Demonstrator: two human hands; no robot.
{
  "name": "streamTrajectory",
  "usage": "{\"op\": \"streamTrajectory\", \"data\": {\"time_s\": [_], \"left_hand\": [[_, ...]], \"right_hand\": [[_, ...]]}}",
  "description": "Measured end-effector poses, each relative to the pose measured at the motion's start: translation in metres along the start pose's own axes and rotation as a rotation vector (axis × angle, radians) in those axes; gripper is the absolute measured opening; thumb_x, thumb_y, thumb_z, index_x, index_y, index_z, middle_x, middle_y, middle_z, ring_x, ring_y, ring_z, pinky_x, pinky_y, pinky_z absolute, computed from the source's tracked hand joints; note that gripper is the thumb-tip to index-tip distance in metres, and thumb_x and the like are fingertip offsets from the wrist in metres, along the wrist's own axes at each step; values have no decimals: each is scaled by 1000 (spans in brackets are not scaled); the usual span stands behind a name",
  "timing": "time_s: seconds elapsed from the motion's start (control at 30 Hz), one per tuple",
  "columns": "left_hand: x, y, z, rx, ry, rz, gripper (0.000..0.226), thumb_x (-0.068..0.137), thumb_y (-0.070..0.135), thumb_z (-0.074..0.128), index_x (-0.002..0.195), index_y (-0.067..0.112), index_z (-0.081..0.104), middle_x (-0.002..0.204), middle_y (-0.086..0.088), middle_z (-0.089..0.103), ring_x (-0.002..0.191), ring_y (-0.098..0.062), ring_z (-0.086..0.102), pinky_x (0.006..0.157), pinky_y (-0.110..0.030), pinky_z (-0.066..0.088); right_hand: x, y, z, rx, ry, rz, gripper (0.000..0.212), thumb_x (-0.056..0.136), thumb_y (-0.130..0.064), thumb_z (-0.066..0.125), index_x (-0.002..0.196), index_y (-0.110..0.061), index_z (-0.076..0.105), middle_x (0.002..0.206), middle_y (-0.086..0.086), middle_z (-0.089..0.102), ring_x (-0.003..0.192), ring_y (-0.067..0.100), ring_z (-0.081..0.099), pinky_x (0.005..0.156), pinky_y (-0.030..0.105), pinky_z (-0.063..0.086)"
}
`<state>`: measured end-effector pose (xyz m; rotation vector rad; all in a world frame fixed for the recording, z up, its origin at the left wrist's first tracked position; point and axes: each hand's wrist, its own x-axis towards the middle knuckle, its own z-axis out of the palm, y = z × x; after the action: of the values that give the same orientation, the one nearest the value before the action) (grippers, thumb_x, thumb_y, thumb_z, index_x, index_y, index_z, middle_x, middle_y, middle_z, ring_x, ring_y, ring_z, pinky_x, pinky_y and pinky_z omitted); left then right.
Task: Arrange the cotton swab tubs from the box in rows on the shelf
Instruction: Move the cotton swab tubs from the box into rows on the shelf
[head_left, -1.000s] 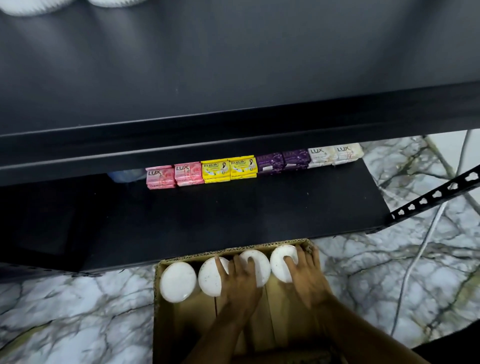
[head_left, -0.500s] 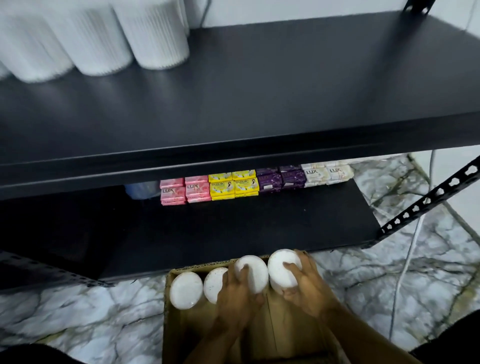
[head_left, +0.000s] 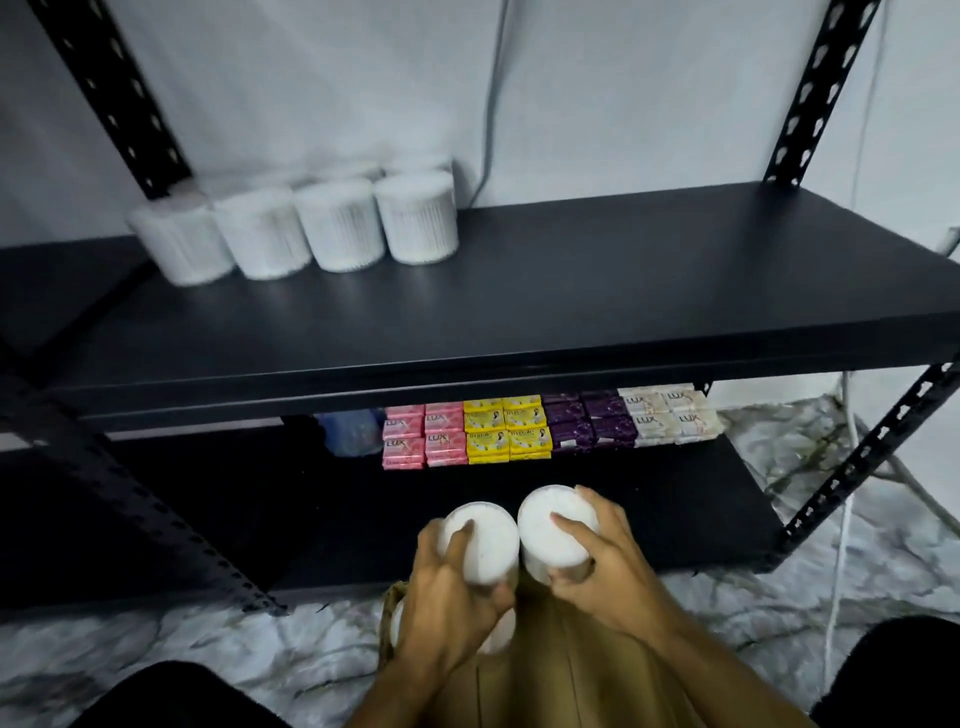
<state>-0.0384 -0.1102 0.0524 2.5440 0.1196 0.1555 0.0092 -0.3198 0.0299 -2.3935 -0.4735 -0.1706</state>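
Your left hand (head_left: 447, 592) curls around one round white cotton swab tub (head_left: 480, 540), and your right hand (head_left: 597, 561) grips a second white tub (head_left: 550, 530) touching it, both held above the brown cardboard box (head_left: 545, 670). Four ribbed white tubs (head_left: 296, 228) line the black metal shelf (head_left: 571, 291), with perhaps another blurred row behind them.

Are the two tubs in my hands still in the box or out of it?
Out. The left hand and right hand each grip a tub lifted above the box.
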Motion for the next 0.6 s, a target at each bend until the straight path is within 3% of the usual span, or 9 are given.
{"op": "streamTrajectory", "data": {"time_s": [0.2,0.3,0.47,0.6], "left_hand": [[1,5,-69,-24,115,22,86,59,61,57,133,17,53,137,-6,39,115,-24,54,91,-7,29],[-3,12,-105,-54,118,26,91,54,64,53,135,21,51,139,-1,37,121,-18,48,95,-6,26],[-9,23,-155,-37,135,84,94,52,69,49,135,26,49,140,9,32,117,-6,42,87,8,17],[-13,31,-191,-49,168,152,91,53,70,54,135,30,48,133,18,32,112,1,39,82,10,20]], "right_hand": [[28,-62,-36,40,66,-139,56,61,-40,65,112,-16,67,135,-1,39,124,14,32,106,6,19],[35,-87,-51,18,67,-173,58,60,-41,67,113,-19,67,137,0,39,124,16,32,105,7,20],[36,-127,-77,30,66,-195,65,60,-53,64,120,-27,62,138,-18,26,128,-2,20,97,-3,14],[34,-159,-103,28,105,-215,70,59,-61,59,121,-31,62,140,-16,27,131,-2,20,99,5,18]]}}
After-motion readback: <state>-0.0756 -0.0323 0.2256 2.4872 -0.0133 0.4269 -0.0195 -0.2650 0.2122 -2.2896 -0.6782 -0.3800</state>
